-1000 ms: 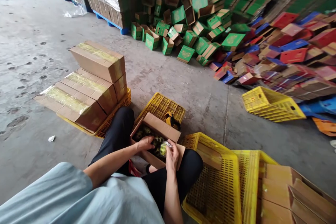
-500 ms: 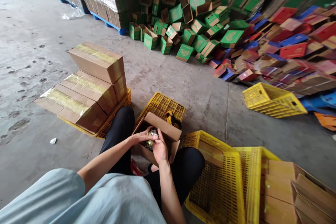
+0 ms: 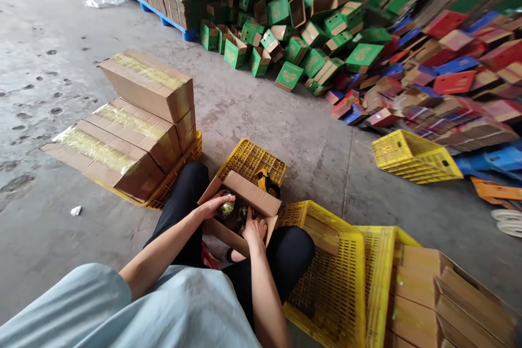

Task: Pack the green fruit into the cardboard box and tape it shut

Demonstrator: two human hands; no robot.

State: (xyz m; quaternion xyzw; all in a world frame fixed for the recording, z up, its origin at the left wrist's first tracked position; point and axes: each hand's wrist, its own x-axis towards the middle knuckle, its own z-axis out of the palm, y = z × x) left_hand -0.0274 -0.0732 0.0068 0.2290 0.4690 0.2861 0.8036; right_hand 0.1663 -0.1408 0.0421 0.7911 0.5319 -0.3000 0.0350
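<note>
An open cardboard box (image 3: 255, 196) stands between my knees, its flaps raised. My left hand (image 3: 211, 207) is closed around a round item in clear, shiny wrapping (image 3: 226, 206), held over the left end of the box. My right hand (image 3: 255, 230) reaches into the right part of the box, fingers apart, the index finger pointing down at dark wrapped items (image 3: 241, 218). Whether its fingertips touch those items I cannot tell. Behind the box, a yellow and black tool, apparently a tape dispenser (image 3: 268, 184), lies on an upturned yellow crate (image 3: 248, 156).
Taped cartons (image 3: 138, 125) are stacked on a crate at my left. Yellow crates (image 3: 338, 283) stand at my right, one with cartons (image 3: 416, 293). Ahead lie heaps of green boxes (image 3: 289, 76) and red and blue boxes (image 3: 452, 81). Another yellow crate (image 3: 411, 157) sits front right.
My hands were together around the wrapped item; now they are apart. The left keeps the item and has moved left, while the right has let go and gone down into the box.
</note>
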